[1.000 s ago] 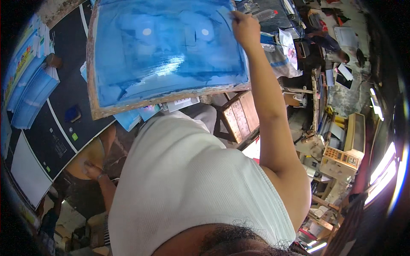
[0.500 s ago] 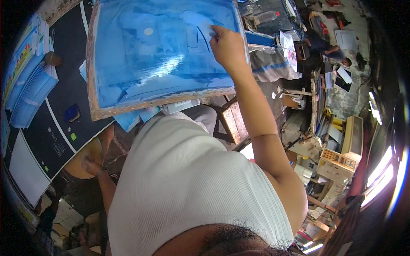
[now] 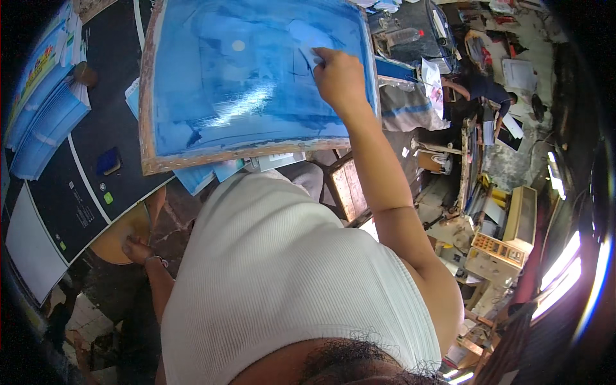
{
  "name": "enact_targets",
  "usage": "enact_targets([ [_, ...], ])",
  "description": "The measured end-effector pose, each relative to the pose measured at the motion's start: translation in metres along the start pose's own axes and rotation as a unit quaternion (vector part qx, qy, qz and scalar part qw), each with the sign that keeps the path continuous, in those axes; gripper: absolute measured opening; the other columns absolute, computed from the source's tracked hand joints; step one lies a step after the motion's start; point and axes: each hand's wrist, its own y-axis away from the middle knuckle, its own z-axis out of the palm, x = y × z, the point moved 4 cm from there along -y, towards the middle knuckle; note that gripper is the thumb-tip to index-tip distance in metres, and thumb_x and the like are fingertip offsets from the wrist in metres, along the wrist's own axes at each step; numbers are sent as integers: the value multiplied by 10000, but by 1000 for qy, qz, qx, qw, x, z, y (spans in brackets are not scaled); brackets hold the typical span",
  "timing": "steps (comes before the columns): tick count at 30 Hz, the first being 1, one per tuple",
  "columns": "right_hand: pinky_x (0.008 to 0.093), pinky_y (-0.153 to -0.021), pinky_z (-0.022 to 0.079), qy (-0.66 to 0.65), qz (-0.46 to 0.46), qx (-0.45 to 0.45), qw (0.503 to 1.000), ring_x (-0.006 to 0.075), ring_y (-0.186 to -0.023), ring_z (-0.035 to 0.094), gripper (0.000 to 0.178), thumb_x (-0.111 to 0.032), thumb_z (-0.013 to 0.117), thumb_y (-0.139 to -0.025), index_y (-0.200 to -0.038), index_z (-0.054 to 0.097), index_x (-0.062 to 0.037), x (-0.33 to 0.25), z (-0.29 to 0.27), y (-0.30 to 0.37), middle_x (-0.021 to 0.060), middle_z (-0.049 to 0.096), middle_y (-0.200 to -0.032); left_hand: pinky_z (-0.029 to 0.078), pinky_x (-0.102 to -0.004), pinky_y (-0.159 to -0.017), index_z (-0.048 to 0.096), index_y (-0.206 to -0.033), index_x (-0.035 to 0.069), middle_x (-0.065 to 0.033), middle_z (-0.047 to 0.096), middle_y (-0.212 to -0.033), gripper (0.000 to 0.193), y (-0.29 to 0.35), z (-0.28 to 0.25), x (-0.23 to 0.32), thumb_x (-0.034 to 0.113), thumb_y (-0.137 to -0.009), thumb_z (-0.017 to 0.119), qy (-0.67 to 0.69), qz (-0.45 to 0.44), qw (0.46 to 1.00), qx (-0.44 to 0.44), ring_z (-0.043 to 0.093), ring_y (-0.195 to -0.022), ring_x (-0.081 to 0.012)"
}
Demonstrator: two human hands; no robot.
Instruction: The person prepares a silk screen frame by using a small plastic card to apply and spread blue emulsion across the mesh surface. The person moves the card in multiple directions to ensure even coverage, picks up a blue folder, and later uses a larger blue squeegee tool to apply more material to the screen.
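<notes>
Framed screen (image 3: 244, 96) on table, paper stack (image 3: 38, 122) to its left, right hand (image 3: 340, 80) on screen, stool (image 3: 125, 234) below.

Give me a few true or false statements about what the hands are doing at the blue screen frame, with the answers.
1. The right hand presses a pale cloth on the blue screen. True.
2. The left hand is also on the screen. False: it rests low by a round tan stool.
3. The screen has a wooden frame. True.
4. The screen is dry and dull. False: it glistens with wet shine.
5. A stack of blue sheets lies left of the frame. True.
</notes>
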Motion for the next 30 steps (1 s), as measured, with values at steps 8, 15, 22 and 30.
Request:
enact_targets([
  [8,428,-764,540,-50,-17,40,998,382,-792,669,292,-119,622,-776,-1047,715,-64,-5,-8,-5,216,684,-869,501,-378,-766,549,-1124,-43,-123,606,-970,395,-19,6,-21,292,-945,441,-48,23,998,-13,599,-855,-239],
  [15,439,-793,532,-3,19,48,999,379,-844,669,286,-153,624,-787,-1042,717,-62,6,-1,-24,211,688,-898,530,-404,-809,550,-1140,-38,-154,609,-1095,383,-73,-13,-87,269,-943,431,-56,31,997,-43,612,-993,-279],
  [22,464,-836,527,-6,35,45,998,405,-867,665,319,-112,608,-762,-1058,721,-78,5,-1,-20,248,676,-930,511,-398,-811,555,-1171,-23,-163,615,-1098,409,-45,-8,-58,296,-932,463,27,-27,999,2,609,-951,-277],
  [30,453,-802,535,-1,-7,6,1000,398,-845,668,322,-98,595,-764,-1062,718,-82,-27,9,-12,237,680,-905,488,-385,-785,547,-1176,-18,-156,623,-1058,412,-22,-7,-35,306,-928,490,31,-43,998,24,602,-901,-259],
])
